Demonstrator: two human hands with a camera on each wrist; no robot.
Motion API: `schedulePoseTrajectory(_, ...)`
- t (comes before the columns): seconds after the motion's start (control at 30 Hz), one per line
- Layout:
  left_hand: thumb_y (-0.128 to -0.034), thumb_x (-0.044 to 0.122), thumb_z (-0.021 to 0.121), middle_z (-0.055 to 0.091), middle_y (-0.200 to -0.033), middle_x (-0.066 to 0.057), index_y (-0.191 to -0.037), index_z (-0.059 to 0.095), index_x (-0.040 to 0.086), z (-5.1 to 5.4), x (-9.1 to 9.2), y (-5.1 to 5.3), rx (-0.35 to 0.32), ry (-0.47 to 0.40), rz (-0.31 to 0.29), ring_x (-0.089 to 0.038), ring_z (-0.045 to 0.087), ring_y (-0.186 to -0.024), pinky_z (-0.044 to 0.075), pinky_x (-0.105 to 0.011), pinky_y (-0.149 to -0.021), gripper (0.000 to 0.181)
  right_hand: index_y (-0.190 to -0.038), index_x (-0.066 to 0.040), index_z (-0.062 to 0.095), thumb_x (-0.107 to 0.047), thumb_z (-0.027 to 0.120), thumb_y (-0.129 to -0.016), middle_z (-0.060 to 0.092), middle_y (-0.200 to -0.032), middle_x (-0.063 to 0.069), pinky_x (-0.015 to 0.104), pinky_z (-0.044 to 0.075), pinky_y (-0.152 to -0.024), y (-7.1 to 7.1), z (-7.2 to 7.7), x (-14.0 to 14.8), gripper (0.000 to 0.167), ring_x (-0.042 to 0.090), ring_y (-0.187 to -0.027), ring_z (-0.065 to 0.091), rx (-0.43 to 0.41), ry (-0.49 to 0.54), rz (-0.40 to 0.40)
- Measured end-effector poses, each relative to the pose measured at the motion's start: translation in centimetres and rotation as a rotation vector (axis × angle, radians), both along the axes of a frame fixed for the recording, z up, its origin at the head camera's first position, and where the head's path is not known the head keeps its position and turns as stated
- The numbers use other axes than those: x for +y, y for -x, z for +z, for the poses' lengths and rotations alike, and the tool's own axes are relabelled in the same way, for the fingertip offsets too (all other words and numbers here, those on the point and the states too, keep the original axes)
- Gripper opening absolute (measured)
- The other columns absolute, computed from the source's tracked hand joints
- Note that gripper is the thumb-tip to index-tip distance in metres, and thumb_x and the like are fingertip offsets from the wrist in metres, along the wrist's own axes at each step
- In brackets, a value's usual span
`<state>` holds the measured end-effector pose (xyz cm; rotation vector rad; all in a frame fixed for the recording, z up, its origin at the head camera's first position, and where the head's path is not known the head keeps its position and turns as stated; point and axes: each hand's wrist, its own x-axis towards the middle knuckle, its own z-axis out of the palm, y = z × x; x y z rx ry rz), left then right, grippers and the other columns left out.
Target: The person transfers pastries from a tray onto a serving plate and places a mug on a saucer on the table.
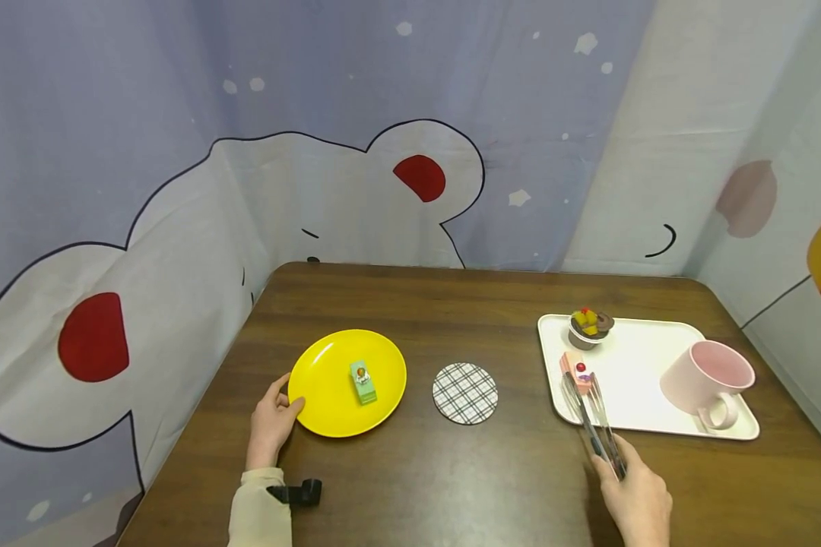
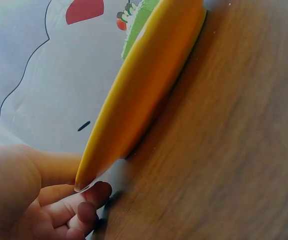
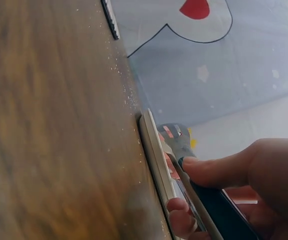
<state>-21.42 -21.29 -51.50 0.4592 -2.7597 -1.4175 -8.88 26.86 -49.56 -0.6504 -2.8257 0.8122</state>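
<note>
Now | left hand: fingers pinch round yellow plate | right hand: fingers grip silvery metal tongs at pink oblong cake

Head view: your right hand is cut off at the wrist, 5 o'clock; tongs partly cover the pink cake. Left wrist view: you lose the yellow plate and green cake past 12 o'clock. Right wrist view: cupcake blurred.

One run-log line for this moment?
left grip: holds yellow plate at rim | right grip: holds tongs, tips at pink cake | green cake: on yellow plate | pink cake: on white tray
</note>
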Motion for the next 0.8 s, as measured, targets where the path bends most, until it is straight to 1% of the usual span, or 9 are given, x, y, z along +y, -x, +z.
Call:
schedulePoseTrajectory(0.1,-0.0928,0.017,0.058,0.055,-0.085,-0.011,-0.146,0.039,0.005,0.10,-0.03,0.11,-0.013,0.002,-0.010,-0.017,0.048,-0.069,0.038,-0.028,-0.065,0.058,-0.135,-0.005,0.051,-0.025,0.062,-0.091,0.059,-0.113,0.037,0.063,0.043,-0.075,-0.01,-0.17,-0.01,0.049,0.062,-0.096,0.056,0.027,-0.017,-0.016)
schedulePoseTrajectory(0.17,-0.0938,0.018,0.057,0.055,-0.088,-0.012,-0.147,0.037,0.005,0.18,-0.11,0.17,-0.029,-0.004,-0.024,-0.017,0.048,-0.071,0.038,-0.029,-0.065,0.059,-0.134,-0.006,0.053,-0.025,0.063,-0.091,0.059,-0.111,0.038,0.062,0.044,-0.074,-0.01,-0.21,0.00,0.048,0.062,-0.094,0.057,0.041,-0.024,-0.023)
schedulePoseTrajectory(0.3,-0.0938,0.018,0.058,0.055,-0.087,-0.012,-0.147,0.037,0.004,0.25,-0.08,0.14,-0.029,-0.001,-0.025,-0.017,0.048,-0.070,0.038,-0.029,-0.065,0.059,-0.133,-0.007,0.055,-0.025,0.063,-0.090,0.061,-0.106,0.038,0.060,0.044,-0.071,-0.09,-0.20,0.05,0.047,0.062,-0.092,0.057,0.050,-0.033,-0.032)
schedulePoseTrajectory(0.47,-0.0938,0.018,0.057,0.055,-0.087,-0.013,-0.147,0.037,0.004,0.25,-0.09,-0.01,-0.032,0.007,-0.028,-0.017,0.048,-0.070,0.038,-0.029,-0.065,0.059,-0.130,-0.008,0.059,-0.024,0.065,-0.089,0.062,-0.103,0.037,0.058,0.044,-0.067,-0.34,-0.27,-0.01,0.044,0.062,-0.090,0.057,0.088,-0.047,-0.042)
schedulePoseTrajectory(0.6,-0.0938,0.018,0.057,0.055,-0.087,-0.013,-0.147,0.037,0.004,0.27,-0.06,-0.02,-0.032,-0.004,-0.026,-0.017,0.047,-0.069,0.037,-0.029,-0.064,0.059,-0.126,-0.009,0.063,-0.021,0.068,-0.086,0.064,-0.097,0.035,0.056,0.043,-0.064,-0.47,-0.31,-0.18,0.042,0.063,-0.087,0.057,0.165,-0.044,-0.047)
schedulePoseTrajectory(0.7,-0.0937,0.017,0.058,0.054,-0.086,-0.012,-0.147,0.037,0.004,0.28,-0.03,0.00,-0.028,-0.007,-0.024,-0.016,0.046,-0.069,0.037,-0.029,-0.064,0.058,-0.124,-0.009,0.065,-0.019,0.070,-0.084,0.066,-0.097,0.032,0.057,0.043,-0.068,-0.46,-0.22,-0.46,0.041,0.062,-0.090,0.057,0.232,-0.018,-0.061)
schedulePoseTrajectory(0.8,-0.0936,0.017,0.058,0.053,-0.085,-0.011,-0.147,0.037,0.004,0.26,-0.02,0.04,-0.023,-0.005,-0.020,-0.015,0.045,-0.068,0.037,-0.028,-0.064,0.058,-0.123,-0.008,0.066,-0.018,0.071,-0.084,0.066,-0.102,0.030,0.059,0.043,-0.073,-0.36,0.02,-0.81,0.041,0.061,-0.093,0.057,0.283,0.015,-0.061)
